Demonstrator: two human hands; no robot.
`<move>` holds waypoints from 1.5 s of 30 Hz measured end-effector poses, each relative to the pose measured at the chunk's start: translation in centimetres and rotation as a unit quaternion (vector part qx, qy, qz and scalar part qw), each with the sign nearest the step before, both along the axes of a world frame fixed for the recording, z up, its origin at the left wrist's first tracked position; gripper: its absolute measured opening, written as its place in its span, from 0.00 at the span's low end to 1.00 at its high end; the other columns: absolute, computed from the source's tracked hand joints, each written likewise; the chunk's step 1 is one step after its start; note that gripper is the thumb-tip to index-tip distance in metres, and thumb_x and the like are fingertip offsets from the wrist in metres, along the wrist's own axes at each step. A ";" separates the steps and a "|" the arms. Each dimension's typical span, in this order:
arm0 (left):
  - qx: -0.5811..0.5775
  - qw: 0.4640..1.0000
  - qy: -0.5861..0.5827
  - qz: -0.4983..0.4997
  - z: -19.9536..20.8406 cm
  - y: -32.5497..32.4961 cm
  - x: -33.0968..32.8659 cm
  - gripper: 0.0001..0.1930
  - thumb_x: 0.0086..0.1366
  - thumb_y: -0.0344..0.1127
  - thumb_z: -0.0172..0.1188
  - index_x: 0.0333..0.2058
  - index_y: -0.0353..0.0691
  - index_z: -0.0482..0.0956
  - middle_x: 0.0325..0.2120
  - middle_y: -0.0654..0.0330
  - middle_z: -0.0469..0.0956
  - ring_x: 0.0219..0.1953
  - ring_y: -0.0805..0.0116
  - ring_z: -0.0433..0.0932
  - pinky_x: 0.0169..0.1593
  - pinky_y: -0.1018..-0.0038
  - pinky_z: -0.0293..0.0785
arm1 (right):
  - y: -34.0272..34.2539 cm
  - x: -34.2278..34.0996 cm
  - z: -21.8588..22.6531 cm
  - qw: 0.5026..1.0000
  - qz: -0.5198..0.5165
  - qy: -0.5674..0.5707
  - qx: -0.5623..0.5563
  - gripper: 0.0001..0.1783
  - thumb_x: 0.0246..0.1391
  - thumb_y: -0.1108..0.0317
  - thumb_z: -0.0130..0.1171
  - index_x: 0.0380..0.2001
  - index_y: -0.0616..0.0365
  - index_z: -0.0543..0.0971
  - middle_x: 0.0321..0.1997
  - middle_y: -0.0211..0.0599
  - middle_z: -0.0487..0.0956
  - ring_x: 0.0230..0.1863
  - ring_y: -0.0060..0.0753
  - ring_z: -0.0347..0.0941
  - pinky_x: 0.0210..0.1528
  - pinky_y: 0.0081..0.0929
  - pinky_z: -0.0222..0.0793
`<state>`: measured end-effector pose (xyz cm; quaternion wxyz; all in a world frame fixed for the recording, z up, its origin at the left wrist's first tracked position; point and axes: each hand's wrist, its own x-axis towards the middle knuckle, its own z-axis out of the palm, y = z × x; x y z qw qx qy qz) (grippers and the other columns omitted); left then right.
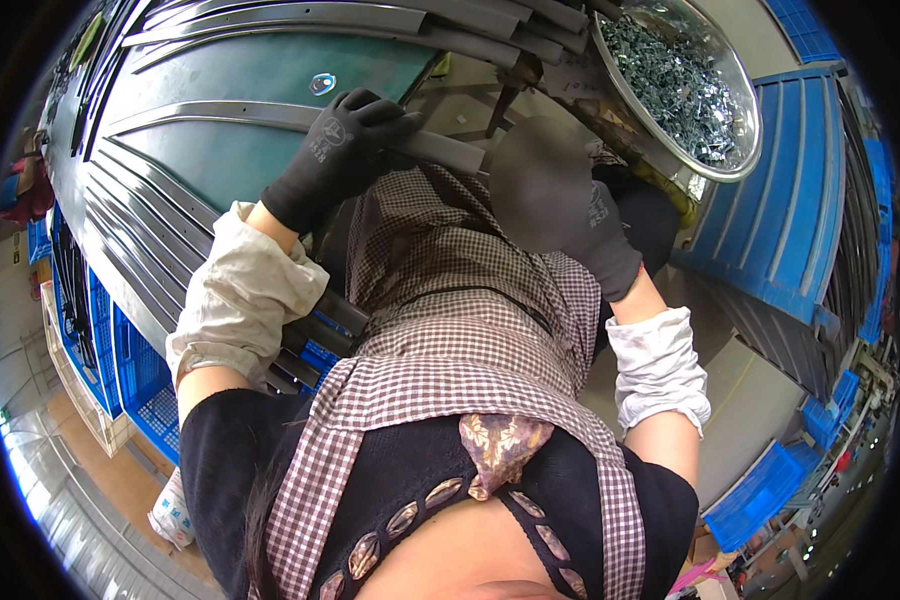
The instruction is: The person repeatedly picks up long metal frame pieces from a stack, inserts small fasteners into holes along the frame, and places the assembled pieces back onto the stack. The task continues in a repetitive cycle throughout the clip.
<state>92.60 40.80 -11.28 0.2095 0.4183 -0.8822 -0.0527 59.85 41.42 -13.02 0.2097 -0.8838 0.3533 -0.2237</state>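
My left hand (348, 148), in a black work glove, is closed around a long, slightly curved dark grey strip (220, 113). One end of the strip lies over the green table (300, 70); the other end (450, 152) juts past my fingers towards my right hand. My right hand (605, 235), also in a black glove, is raised in front of the checked apron, to the right of that end. A round blurred patch hides its fingers and whatever they may hold. Whether the strip touches this hand cannot be made out.
A metal basin (748, 160) full of small shiny metal pieces stands at the far right. Several similar strips (140, 225) lie along the table's left side, with more (370, 18) at the far edge. Large blue panels (770, 190) stand at right; a blue crate (155, 410) is lower left.
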 end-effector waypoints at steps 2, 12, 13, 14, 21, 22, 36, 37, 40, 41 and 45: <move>0.010 1.000 0.000 -0.003 0.0 0.1 0.2 0.29 0.45 0.38 0.74 0.50 0.46 0.82 0.37 0.61 0.79 0.41 0.58 0.75 0.44 0.64 0.77 | -0.4 0.5 1.3 0.999 0.014 0.026 0.034 0.12 0.60 0.56 0.57 0.33 0.54 0.78 0.29 0.40 0.81 0.28 0.47 0.79 0.31 0.41 0.74; 0.066 0.994 0.086 0.001 1.7 0.8 0.9 0.29 0.44 0.31 0.75 0.50 0.48 0.82 0.36 0.58 0.79 0.38 0.56 0.77 0.41 0.64 0.77 | -1.8 -2.0 2.4 0.999 0.012 0.048 0.007 0.15 0.62 0.53 0.58 0.31 0.52 0.81 0.27 0.37 0.81 0.26 0.41 0.80 0.29 0.37 0.75; 0.071 0.992 0.103 0.019 2.0 1.2 1.3 0.30 0.44 0.30 0.75 0.50 0.48 0.82 0.35 0.57 0.79 0.37 0.55 0.77 0.41 0.64 0.78 | -2.5 -3.4 2.1 0.999 -0.029 0.037 0.013 0.15 0.62 0.52 0.59 0.32 0.52 0.82 0.29 0.38 0.82 0.28 0.42 0.80 0.32 0.36 0.76; 0.114 0.990 0.073 0.042 2.4 2.0 1.9 0.30 0.44 0.30 0.75 0.51 0.47 0.82 0.36 0.56 0.79 0.38 0.54 0.78 0.42 0.63 0.78 | -3.4 -4.8 2.2 0.996 -0.066 0.059 -0.001 0.14 0.61 0.53 0.59 0.34 0.53 0.82 0.32 0.40 0.83 0.31 0.43 0.81 0.35 0.36 0.76; 0.372 0.925 0.000 0.075 7.7 0.7 4.9 0.30 0.56 0.34 0.70 0.59 0.44 0.75 0.52 0.49 0.77 0.47 0.51 0.80 0.49 0.62 0.77 | -13.3 -12.1 0.1 0.936 -0.310 0.166 -0.033 0.18 0.54 0.57 0.63 0.45 0.55 0.81 0.43 0.50 0.81 0.47 0.52 0.79 0.49 0.43 0.74; 0.260 0.959 0.019 0.111 6.6 -0.4 5.2 0.31 0.57 0.35 0.70 0.60 0.45 0.74 0.53 0.49 0.77 0.49 0.50 0.79 0.52 0.61 0.76 | -14.1 -12.1 0.1 0.921 -0.323 0.217 -0.035 0.20 0.53 0.57 0.63 0.47 0.54 0.81 0.44 0.51 0.81 0.48 0.52 0.78 0.50 0.44 0.73; -0.094 0.986 -0.129 0.048 -0.3 -4.0 4.3 0.24 0.55 0.41 0.67 0.53 0.49 0.78 0.46 0.59 0.79 0.52 0.55 0.76 0.60 0.57 0.68 | -16.7 -17.0 -2.3 0.927 -0.342 0.152 0.027 0.17 0.53 0.56 0.63 0.35 0.61 0.81 0.35 0.53 0.82 0.39 0.53 0.79 0.43 0.45 0.72; -0.066 0.990 -0.110 0.051 0.2 -3.3 3.0 0.24 0.54 0.41 0.68 0.52 0.49 0.78 0.45 0.59 0.79 0.51 0.55 0.76 0.60 0.57 0.68 | -16.6 -16.9 -1.9 0.926 -0.351 0.126 0.063 0.17 0.52 0.57 0.64 0.35 0.61 0.81 0.34 0.50 0.82 0.37 0.48 0.79 0.42 0.42 0.72; -0.006 0.997 -0.048 0.064 1.3 -2.0 0.7 0.23 0.52 0.41 0.70 0.49 0.49 0.79 0.41 0.59 0.79 0.48 0.55 0.77 0.59 0.56 0.68 | -16.2 -17.2 -0.7 0.919 -0.358 -0.002 0.167 0.12 0.53 0.62 0.66 0.36 0.59 0.82 0.28 0.32 0.81 0.27 0.23 0.72 0.31 0.28 0.67; 0.003 0.997 -0.026 0.072 1.2 -1.9 0.5 0.23 0.51 0.41 0.70 0.48 0.49 0.79 0.39 0.59 0.78 0.47 0.55 0.77 0.59 0.55 0.68 | -15.5 -17.4 -0.7 0.921 -0.348 -0.057 0.163 0.11 0.54 0.63 0.65 0.36 0.59 0.82 0.27 0.30 0.80 0.26 0.20 0.70 0.30 0.25 0.65; 0.019 0.994 -0.076 0.072 1.3 -1.6 0.4 0.20 0.53 0.41 0.69 0.46 0.52 0.79 0.44 0.64 0.77 0.51 0.58 0.76 0.60 0.54 0.66 | -11.0 -13.3 3.6 0.879 -0.350 -0.200 0.254 0.07 0.60 0.66 0.63 0.39 0.56 0.82 0.24 0.22 0.76 0.21 0.10 0.65 0.23 0.14 0.58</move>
